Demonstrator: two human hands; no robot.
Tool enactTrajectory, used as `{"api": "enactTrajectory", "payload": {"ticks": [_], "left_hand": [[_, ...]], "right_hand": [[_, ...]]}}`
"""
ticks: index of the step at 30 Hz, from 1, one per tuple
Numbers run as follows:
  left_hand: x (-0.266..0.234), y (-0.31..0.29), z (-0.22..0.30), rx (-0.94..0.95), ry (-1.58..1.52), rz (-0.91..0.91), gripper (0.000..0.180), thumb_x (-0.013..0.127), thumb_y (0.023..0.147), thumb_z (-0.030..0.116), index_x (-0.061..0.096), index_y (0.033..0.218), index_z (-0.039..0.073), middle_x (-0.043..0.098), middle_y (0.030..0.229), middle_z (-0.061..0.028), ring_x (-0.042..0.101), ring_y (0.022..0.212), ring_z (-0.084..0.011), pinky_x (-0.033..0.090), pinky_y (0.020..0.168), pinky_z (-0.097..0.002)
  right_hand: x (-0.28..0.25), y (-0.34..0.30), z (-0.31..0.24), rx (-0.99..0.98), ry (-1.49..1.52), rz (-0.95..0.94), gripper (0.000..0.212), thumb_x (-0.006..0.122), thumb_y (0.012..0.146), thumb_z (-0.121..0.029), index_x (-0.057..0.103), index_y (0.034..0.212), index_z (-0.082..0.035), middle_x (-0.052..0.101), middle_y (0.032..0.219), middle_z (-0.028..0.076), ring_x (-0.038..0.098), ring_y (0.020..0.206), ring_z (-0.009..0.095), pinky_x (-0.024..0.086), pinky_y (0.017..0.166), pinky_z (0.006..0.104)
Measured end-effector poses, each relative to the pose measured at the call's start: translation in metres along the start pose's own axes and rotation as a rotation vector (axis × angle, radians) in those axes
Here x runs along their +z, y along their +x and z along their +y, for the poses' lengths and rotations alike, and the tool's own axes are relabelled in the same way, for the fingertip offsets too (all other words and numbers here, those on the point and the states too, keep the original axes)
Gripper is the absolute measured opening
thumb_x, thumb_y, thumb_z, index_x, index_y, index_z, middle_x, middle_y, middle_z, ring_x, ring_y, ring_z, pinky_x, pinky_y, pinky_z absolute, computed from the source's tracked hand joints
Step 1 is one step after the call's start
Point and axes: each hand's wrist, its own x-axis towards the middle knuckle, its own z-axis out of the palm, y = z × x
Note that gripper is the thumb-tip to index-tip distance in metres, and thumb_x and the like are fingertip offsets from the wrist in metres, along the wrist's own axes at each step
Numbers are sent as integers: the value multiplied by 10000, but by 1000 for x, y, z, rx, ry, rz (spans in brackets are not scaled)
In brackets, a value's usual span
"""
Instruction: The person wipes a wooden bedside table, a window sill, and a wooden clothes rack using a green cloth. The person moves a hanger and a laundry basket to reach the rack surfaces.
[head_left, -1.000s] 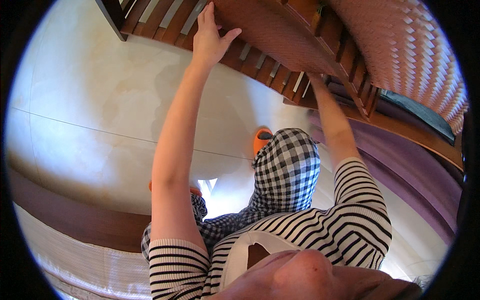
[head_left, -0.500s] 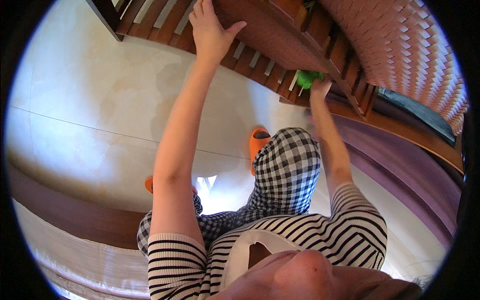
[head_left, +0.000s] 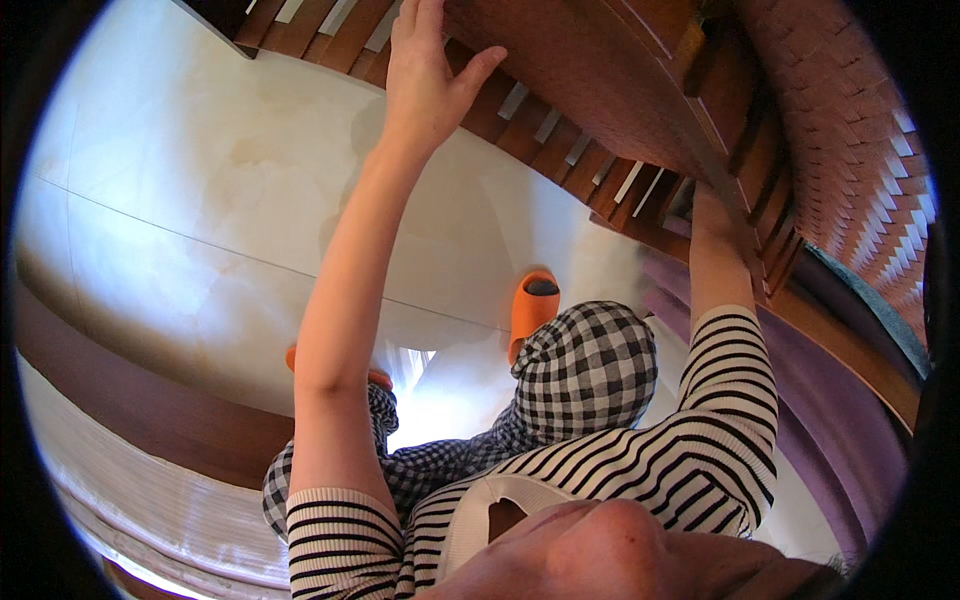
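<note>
My left hand [head_left: 430, 80] is at the top of the view, beside the left end of a tilted brown panel [head_left: 580, 80]. Its fingers stretch upward, tips cut off by the frame, and the thumb spreads out across the panel. Whether its fingers also bear on the panel's edge is unclear. My right forearm [head_left: 722, 265] reaches in at the panel's lower right end, over wooden slats [head_left: 560, 150]. Behind the panel and its frame, my right hand is out of sight, so its fingers and anything in them do not show.
A woven brown surface [head_left: 850, 120] curves along the right, above a wooden rail [head_left: 830, 340]. Purple fabric [head_left: 820, 410] hangs below it. Pale floor tiles [head_left: 220, 180] stretch to the left, and an orange slipper [head_left: 533, 310] is on my foot near my checked trouser knee [head_left: 590, 370].
My right arm has reached farther in behind the panel. The fuzzy green thing seen at my right hand is now hidden. My left hand stays by the panel; the view has shifted slightly.
</note>
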Motion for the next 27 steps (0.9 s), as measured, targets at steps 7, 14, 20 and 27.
{"api": "enactTrajectory", "payload": {"ticks": [7, 14, 20, 27], "left_hand": [[4, 16, 18, 143, 130, 26, 850, 814, 691, 119, 349, 1391, -14, 392, 1373, -218, 414, 1254, -400, 371, 1052, -411], [23, 33, 36, 81, 203, 8, 888, 846, 663, 185, 359, 1381, -4, 411, 1350, -225, 418, 1244, -404, 369, 1051, -451], [30, 54, 25, -26, 111, -61, 845, 866, 639, 262, 419, 1308, 4, 484, 1275, -217, 450, 1198, -404, 399, 1013, -467], [46, 59, 26, -14, 231, -76, 723, 841, 669, 309, 486, 1218, -1, 551, 1161, -217, 531, 1057, -390, 444, 907, -447]], "right_hand": [[24, -78, 21, -278, -274, 67, 486, 560, 747, 52, 548, 1233, 60, 429, 1316, 239, 417, 1200, 386, 349, 1028, 429], [0, -281, 54, -256, -138, -260, 596, 544, 709, 88, 541, 1297, -8, 469, 1256, 228, 431, 1186, 396, 353, 1027, 476], [-1, -275, 7, -405, 104, -142, 594, 510, 674, 174, 614, 1224, -24, 463, 1207, 192, 441, 1138, 369, 384, 985, 416], [17, -288, -22, -428, -47, -196, 560, 535, 704, 145, 619, 1227, -35, 466, 1204, 199, 451, 1121, 389, 378, 972, 429]]}}
